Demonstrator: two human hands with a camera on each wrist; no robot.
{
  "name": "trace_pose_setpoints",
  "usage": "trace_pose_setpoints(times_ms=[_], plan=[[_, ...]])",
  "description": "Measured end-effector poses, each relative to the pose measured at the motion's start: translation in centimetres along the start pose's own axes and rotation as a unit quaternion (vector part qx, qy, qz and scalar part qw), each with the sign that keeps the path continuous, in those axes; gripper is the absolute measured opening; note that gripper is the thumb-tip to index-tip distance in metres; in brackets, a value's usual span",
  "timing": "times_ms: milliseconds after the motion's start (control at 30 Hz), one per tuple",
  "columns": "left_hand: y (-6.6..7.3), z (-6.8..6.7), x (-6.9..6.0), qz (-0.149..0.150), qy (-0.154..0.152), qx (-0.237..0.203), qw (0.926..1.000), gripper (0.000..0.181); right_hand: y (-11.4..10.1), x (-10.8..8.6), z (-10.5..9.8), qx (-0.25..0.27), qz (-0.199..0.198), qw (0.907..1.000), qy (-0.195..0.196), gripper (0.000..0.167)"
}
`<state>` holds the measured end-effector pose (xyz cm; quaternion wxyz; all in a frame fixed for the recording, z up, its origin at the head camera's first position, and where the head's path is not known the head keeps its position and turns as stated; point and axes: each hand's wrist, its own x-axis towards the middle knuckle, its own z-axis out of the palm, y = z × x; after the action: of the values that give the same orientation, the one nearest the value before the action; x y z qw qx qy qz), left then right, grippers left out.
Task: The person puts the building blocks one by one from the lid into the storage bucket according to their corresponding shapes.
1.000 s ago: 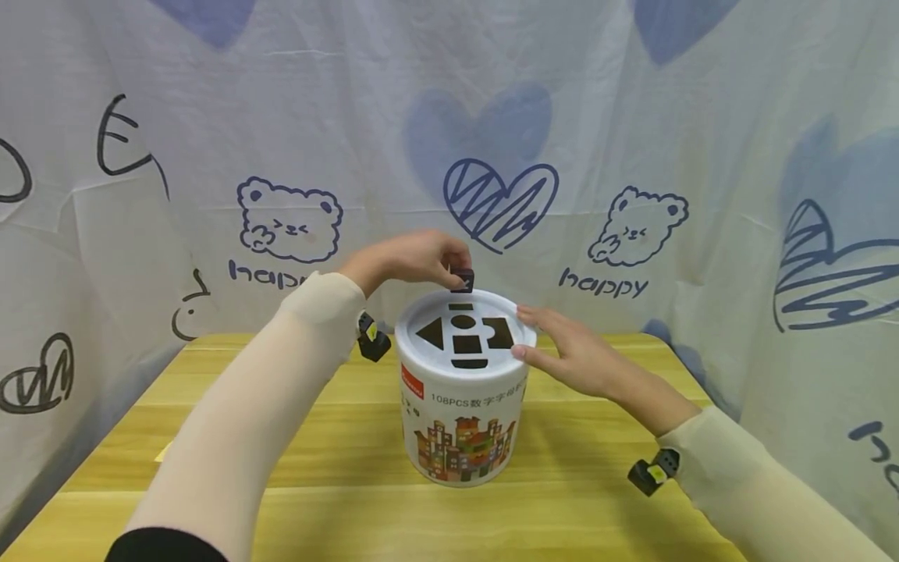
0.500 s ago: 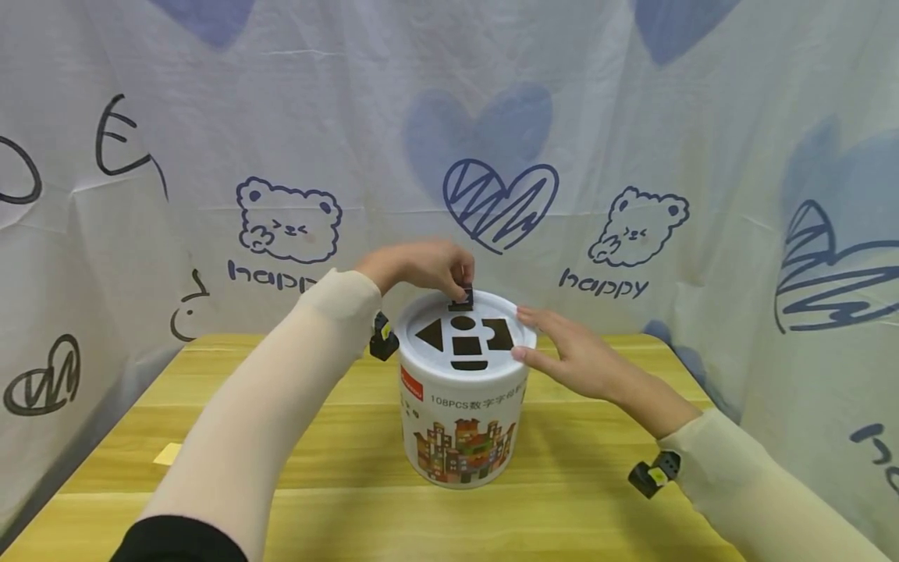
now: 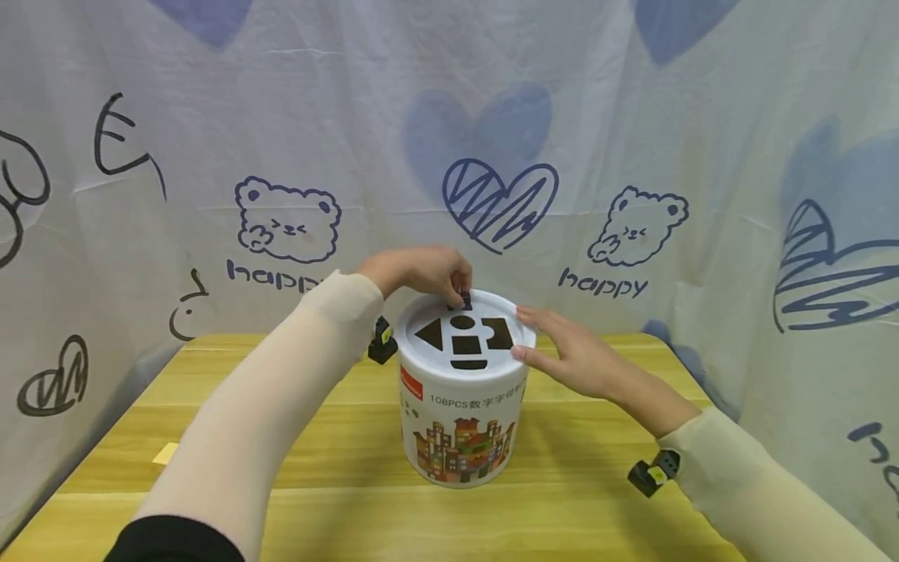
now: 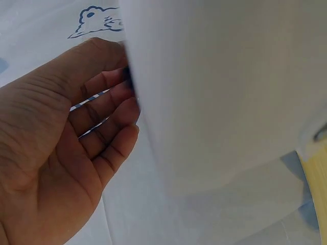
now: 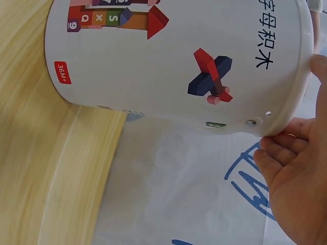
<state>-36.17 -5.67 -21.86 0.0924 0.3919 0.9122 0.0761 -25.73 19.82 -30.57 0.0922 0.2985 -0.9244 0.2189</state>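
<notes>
A white round block bucket (image 3: 460,406) with printed toy pictures stands upright on the table. Its white lid (image 3: 430,360) has several cut-out shapes, among them a triangle, a circle and a square. At the rear slot of the lid, my left hand (image 3: 421,268) pinches a small dark block (image 3: 460,303), which is mostly hidden by the fingers and appears partly in the slot. In the left wrist view the bucket wall hides the fingertips. My right hand (image 3: 579,359) rests on the lid's right rim, its thumb and extended fingers spread apart and touching the edge.
The wooden table (image 3: 337,460) lies under the bucket. A small yellow paper piece (image 3: 166,453) is near its left side. A white cloth (image 3: 393,117) with drawn bears and hearts hangs behind and at both sides.
My left hand has come down with the dark block from above the lid to its rear slot, and the block has sunk lower. The right hand stays on the rim.
</notes>
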Motion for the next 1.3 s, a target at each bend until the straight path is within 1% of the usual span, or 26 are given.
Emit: trace_pose_setpoints(times_ms=[167,333,533,700,867,1033,1133,1300], plan=[[-0.3,-0.1,-0.7,0.013,0.019,-0.012,0.9997,0.017,-0.2,0.1,-0.2,-0.006,-0.002,1.0000,-0.005,0.071],[-0.7,-0.3,-1.9,0.025,0.038,-0.027,0.9986,0.017,-0.4,0.2,-0.4,-0.021,-0.002,0.9997,-0.015,0.073],[-0.6,-0.6,-3.6,0.034,0.052,-0.039,0.9973,0.018,-0.5,0.2,-0.6,-0.048,0.004,0.9984,-0.031,0.077],[-0.5,-0.7,-5.3,0.032,0.064,-0.033,0.9969,0.021,-0.5,0.1,-0.6,-0.061,0.004,0.9974,-0.038,0.076],[-0.5,-0.6,-7.7,0.029,0.077,-0.019,0.9964,0.020,-0.5,0.1,-0.7,-0.074,0.002,0.9963,-0.043,0.077],[-0.8,-0.3,-10.6,0.028,0.096,-0.006,0.9950,0.018,-0.6,0.3,-0.9,-0.096,-0.007,0.9943,-0.045,0.077],[-1.2,0.1,-12.2,0.027,0.107,0.000,0.9939,0.018,-0.6,0.3,-1.0,-0.106,-0.013,0.9933,-0.045,0.076],[-2.1,1.1,-14.6,0.015,0.115,0.007,0.9932,0.021,-0.6,0.4,-0.9,-0.113,-0.013,0.9925,-0.044,0.075]])
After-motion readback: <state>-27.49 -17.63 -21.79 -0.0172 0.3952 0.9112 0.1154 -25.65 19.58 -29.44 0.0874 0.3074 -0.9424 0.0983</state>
